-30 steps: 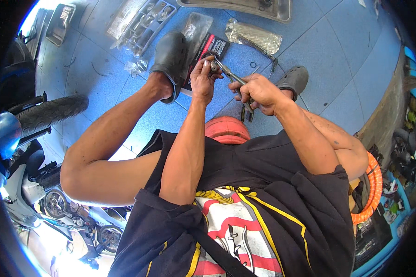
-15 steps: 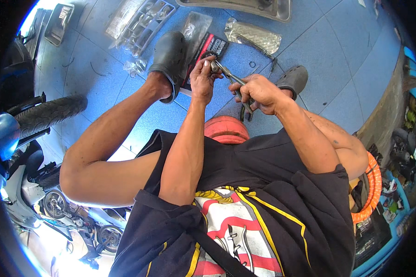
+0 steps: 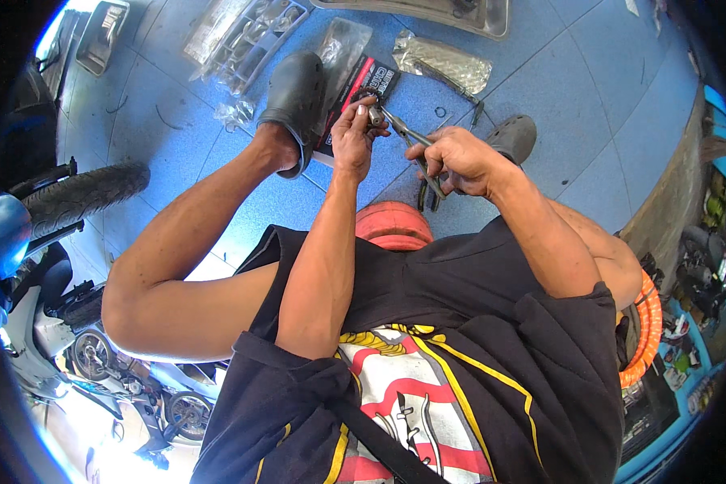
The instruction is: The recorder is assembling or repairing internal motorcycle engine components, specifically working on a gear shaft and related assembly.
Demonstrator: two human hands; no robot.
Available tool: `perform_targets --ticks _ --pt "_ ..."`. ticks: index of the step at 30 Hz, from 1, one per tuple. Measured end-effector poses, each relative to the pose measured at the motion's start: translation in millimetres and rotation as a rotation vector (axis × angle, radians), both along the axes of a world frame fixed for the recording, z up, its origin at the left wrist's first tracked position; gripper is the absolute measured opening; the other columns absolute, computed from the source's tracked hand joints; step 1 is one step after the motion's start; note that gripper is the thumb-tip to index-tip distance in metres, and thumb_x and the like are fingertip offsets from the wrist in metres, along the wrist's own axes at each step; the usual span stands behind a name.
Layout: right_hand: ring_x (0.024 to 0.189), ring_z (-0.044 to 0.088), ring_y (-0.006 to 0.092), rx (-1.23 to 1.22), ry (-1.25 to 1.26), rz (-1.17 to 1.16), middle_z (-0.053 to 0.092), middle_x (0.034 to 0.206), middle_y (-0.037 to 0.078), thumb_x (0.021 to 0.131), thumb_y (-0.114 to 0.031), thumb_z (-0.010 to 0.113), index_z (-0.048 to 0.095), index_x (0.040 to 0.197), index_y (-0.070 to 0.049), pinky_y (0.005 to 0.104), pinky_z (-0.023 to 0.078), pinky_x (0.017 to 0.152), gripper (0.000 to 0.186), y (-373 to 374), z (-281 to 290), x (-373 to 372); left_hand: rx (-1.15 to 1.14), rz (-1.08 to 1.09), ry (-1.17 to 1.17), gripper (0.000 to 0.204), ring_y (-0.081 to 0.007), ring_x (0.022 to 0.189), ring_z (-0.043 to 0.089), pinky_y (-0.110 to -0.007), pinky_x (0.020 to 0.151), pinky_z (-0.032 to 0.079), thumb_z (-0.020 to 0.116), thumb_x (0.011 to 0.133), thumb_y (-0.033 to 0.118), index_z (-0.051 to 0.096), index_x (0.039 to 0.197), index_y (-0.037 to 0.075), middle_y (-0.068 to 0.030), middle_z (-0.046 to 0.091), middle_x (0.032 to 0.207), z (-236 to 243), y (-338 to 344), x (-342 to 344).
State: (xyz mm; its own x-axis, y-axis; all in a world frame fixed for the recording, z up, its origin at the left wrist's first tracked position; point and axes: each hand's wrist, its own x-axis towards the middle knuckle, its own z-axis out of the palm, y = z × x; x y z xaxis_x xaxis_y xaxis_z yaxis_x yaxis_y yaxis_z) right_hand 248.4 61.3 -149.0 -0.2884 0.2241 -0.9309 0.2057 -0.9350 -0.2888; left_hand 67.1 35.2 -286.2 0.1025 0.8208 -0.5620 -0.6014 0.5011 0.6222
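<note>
My left hand is closed round a small cylindrical metal part, with something dark at its top that is too small to make out. My right hand grips long metal pliers, whose jaws reach that part in my left fingers. Just beyond my hands lies a flat black and red box on the blue tiled floor. A crinkled clear bag with a dark elongated item sits to its right, and a small dark ring lies below that bag.
A compartment box, plastic bags and metal trays are around my feet. A red round object is between my legs. Motorbikes and a loose tyre-like wheel are at left; an orange coil and cluttered blue shelving at right.
My right hand and forearm have shifted slightly up and to the right, tilting the pliers a little. My left hand has barely moved, still on the metal part.
</note>
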Motion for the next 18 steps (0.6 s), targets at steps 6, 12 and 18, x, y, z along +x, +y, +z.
perform_targets --ticks 6,12,18 --pt "0.072 0.052 0.0187 0.023 0.031 0.022 0.053 0.087 0.009 0.064 0.001 0.052 0.061 0.109 0.008 0.0341 0.039 0.052 0.046 3.3 7.8 -2.9 0.016 0.017 0.008 0.028 -0.0159 0.074 0.062 -0.030 0.064 0.053 0.048 0.101 0.018 0.058 0.117 -0.003 -0.0073 0.062 0.084 3.1 0.5 2.6" --pt "0.075 0.045 0.0211 -0.022 0.005 -0.015 0.057 0.091 0.013 0.065 -0.001 0.058 0.064 0.108 0.009 0.0370 0.032 0.050 0.045 1.7 3.6 -3.8 0.010 0.026 -0.004 0.027 -0.0159 0.074 0.062 -0.031 0.065 0.054 0.049 0.100 0.017 0.058 0.117 -0.003 -0.0073 0.062 0.084 2.1 -0.3 1.5" --pt "0.067 0.047 0.0147 -0.055 0.063 0.053 0.055 0.082 0.009 0.069 -0.004 0.060 0.060 0.117 0.008 0.0335 0.038 0.049 0.049 1.4 2.6 2.2 -0.014 -0.039 -0.004 0.030 -0.0195 0.083 0.064 -0.034 0.074 0.054 0.048 0.100 0.016 0.055 0.122 -0.003 -0.0098 0.064 0.090 0.8 -9.7 -4.3"
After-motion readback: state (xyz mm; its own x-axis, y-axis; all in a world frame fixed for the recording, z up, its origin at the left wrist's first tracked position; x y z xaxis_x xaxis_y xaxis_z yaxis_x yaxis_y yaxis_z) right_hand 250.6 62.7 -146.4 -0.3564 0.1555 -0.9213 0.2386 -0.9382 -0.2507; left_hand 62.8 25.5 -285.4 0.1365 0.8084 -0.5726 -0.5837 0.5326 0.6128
